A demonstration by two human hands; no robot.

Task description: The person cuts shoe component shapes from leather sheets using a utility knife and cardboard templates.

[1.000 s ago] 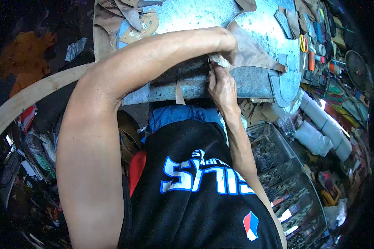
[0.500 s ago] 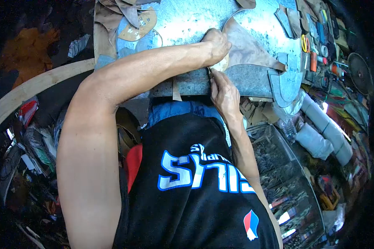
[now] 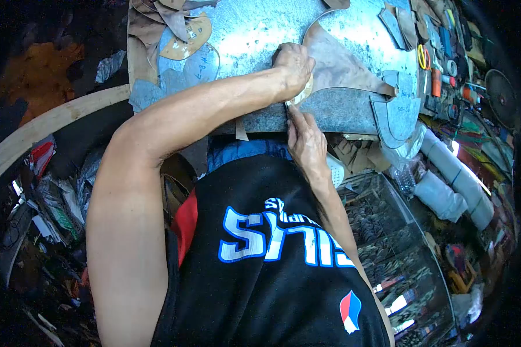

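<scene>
My left hand (image 3: 294, 68) bears down on a cream-coloured pattern piece (image 3: 307, 91), its fingers curled and fingertips hidden beneath it. A brown leather piece (image 3: 344, 61) spreads out from under that hand to the right. Just below, nearer my body, my right hand (image 3: 308, 143) is closed with its fingertips at the pattern's lower edge. Something small and thin shows at those fingertips, too small to name. Both hands work over the metal-topped table (image 3: 249, 118), close to its front edge.
Marked pattern pieces (image 3: 200, 61) and leather scraps (image 3: 150, 34) lie at the table's left. A grey pattern (image 3: 395, 121) overlaps the right front corner. Yellow-handled scissors (image 3: 424, 56) and an orange cylinder (image 3: 436, 84) lie farther right. Wrapped rolls (image 3: 440, 196) stand below them.
My right hand has drawn slightly toward my body. The leather and my left hand have shifted a little left, and the view itself has moved slightly.
</scene>
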